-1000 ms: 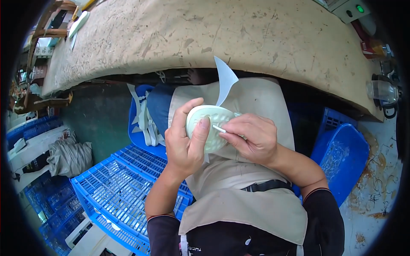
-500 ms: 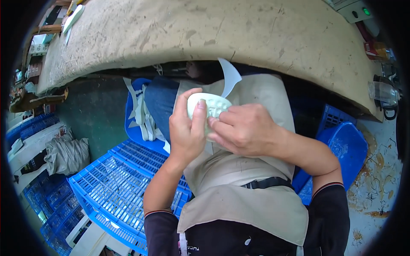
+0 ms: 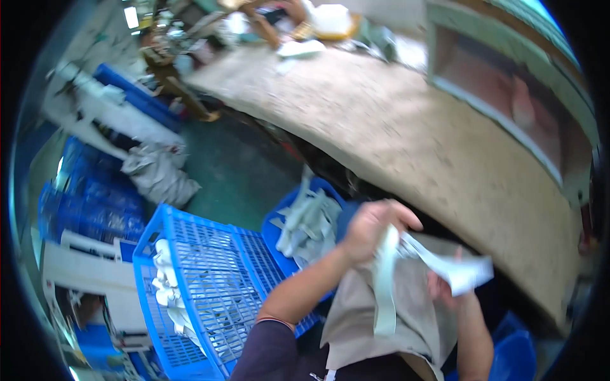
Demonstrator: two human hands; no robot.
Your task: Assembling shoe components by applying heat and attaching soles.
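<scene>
Above the beige apron (image 3: pixel 419 311) on my lap, my left hand (image 3: pixel 375 232) is closed on a long pale-green strip (image 3: pixel 385 286), which hangs down from the fingers. A curved white sheet piece (image 3: pixel 467 274) stretches from beside that hand toward the right, blurred by motion. My right hand (image 3: pixel 440 289) is close behind the white piece and partly covered by it. Its fingers are smeared, so their grip does not show. The bumpy oval pad cannot be made out now.
Left of my lap, a blue bin (image 3: pixel 269 233) holds pale scraps (image 3: pixel 311 219). Beside it stand blue crates (image 3: pixel 210 279) with white pieces inside. A stained workbench (image 3: pixel 381 108) runs across the front, with a framed box (image 3: pixel 438 76) on it. Another blue bin (image 3: pixel 511 355) is at lower right.
The view has swung left. My hands have moved apart from the oval pad they both held; the left now has a hanging strip, and the white piece extends to the right.
</scene>
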